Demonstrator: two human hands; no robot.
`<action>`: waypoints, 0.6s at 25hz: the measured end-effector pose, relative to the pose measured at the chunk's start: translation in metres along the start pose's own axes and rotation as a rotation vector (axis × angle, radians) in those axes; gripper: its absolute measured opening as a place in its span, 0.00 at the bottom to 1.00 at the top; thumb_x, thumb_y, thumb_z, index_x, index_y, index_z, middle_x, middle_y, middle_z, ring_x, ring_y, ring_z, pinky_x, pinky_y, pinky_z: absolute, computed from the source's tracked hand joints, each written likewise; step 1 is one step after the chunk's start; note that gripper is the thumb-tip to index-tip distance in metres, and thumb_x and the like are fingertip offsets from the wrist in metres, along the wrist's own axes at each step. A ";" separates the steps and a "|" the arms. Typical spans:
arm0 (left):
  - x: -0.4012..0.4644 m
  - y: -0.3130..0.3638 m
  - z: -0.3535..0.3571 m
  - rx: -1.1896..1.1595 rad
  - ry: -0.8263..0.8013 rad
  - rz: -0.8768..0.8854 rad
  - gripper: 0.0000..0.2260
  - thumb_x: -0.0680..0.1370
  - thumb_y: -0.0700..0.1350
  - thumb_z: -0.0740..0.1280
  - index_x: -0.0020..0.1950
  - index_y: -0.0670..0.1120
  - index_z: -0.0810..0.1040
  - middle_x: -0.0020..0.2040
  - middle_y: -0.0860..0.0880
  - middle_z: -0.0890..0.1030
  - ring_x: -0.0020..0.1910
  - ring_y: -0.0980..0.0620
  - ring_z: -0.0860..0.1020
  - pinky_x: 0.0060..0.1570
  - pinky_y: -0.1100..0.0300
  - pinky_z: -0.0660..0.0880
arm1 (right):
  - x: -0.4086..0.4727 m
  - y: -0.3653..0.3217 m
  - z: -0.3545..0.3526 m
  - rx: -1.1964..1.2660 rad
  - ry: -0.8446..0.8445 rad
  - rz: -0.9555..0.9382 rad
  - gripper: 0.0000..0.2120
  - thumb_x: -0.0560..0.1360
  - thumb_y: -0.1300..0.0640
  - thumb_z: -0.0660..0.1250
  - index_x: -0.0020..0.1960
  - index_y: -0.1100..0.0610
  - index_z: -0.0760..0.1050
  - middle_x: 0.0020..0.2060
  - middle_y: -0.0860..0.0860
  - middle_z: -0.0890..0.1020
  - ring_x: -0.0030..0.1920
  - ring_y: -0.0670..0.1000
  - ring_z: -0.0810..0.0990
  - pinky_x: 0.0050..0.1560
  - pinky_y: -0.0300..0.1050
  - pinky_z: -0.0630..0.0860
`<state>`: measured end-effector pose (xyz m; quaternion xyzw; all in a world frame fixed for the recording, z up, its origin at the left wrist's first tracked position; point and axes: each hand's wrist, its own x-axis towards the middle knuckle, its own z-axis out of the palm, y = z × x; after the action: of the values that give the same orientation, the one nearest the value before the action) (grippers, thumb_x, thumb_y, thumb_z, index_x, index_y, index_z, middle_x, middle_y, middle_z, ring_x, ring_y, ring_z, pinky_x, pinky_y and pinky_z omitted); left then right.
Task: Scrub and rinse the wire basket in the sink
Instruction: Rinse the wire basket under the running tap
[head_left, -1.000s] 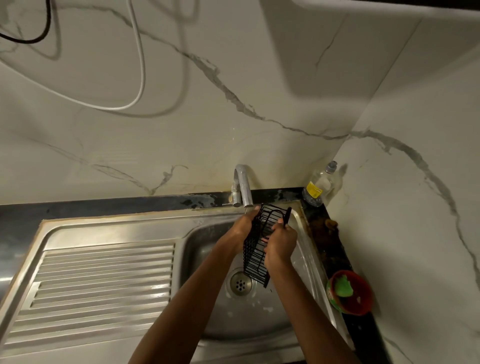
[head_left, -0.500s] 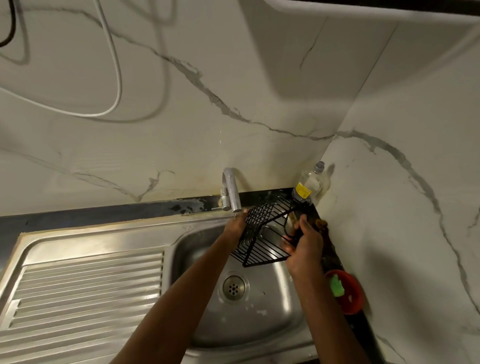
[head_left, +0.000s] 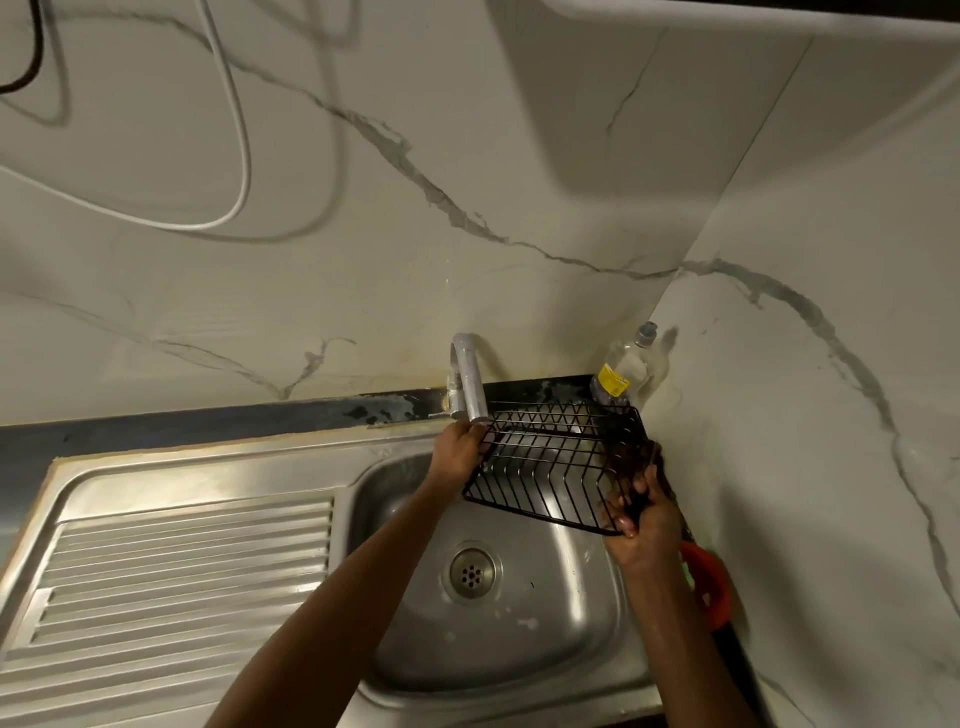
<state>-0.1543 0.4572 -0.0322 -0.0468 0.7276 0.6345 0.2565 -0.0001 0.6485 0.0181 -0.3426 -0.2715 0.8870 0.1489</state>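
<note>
A black wire basket (head_left: 550, 462) is held above the steel sink (head_left: 587, 618), lying nearly flat with its open side up, just right of the tap (head_left: 470, 382). My left hand (head_left: 457, 452) grips its left edge right under the tap's spout. My right hand (head_left: 641, 514) holds its right front corner, fingers curled round the wires. No running water shows. The drain (head_left: 471, 573) lies below the basket.
A clear bottle with a yellow label (head_left: 621, 374) stands in the back corner. A red bowl (head_left: 709, 584) sits on the dark counter right of the sink, partly behind my right forearm. A ribbed drainboard (head_left: 171, 577) extends to the left. Marble walls close in behind and right.
The basket has turned from standing on edge to lying nearly flat and has shifted right toward the corner. My right hand moved right with it; my left hand stayed by the tap.
</note>
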 end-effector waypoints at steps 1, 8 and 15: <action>0.000 -0.002 0.000 0.104 0.016 0.038 0.18 0.86 0.53 0.60 0.63 0.40 0.79 0.53 0.42 0.84 0.49 0.47 0.84 0.50 0.52 0.82 | -0.003 0.003 0.002 0.002 0.016 0.017 0.22 0.83 0.45 0.57 0.33 0.52 0.66 0.23 0.49 0.71 0.15 0.44 0.61 0.14 0.34 0.57; 0.003 -0.025 0.014 0.515 -0.035 -0.141 0.51 0.70 0.83 0.51 0.81 0.47 0.62 0.80 0.37 0.64 0.78 0.35 0.64 0.76 0.33 0.61 | -0.016 0.032 0.010 -0.095 0.069 0.024 0.21 0.83 0.46 0.59 0.33 0.53 0.66 0.25 0.48 0.66 0.19 0.46 0.59 0.17 0.36 0.57; -0.027 0.013 0.025 0.099 -0.259 -0.209 0.35 0.81 0.72 0.52 0.73 0.48 0.75 0.64 0.46 0.77 0.66 0.44 0.75 0.63 0.51 0.71 | -0.005 0.059 0.064 -0.340 0.235 0.052 0.19 0.84 0.48 0.59 0.36 0.53 0.66 0.28 0.49 0.71 0.23 0.46 0.66 0.20 0.38 0.60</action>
<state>-0.1283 0.4764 -0.0101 -0.0275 0.7099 0.5686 0.4146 -0.0449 0.5740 0.0258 -0.4705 -0.3891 0.7860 0.0968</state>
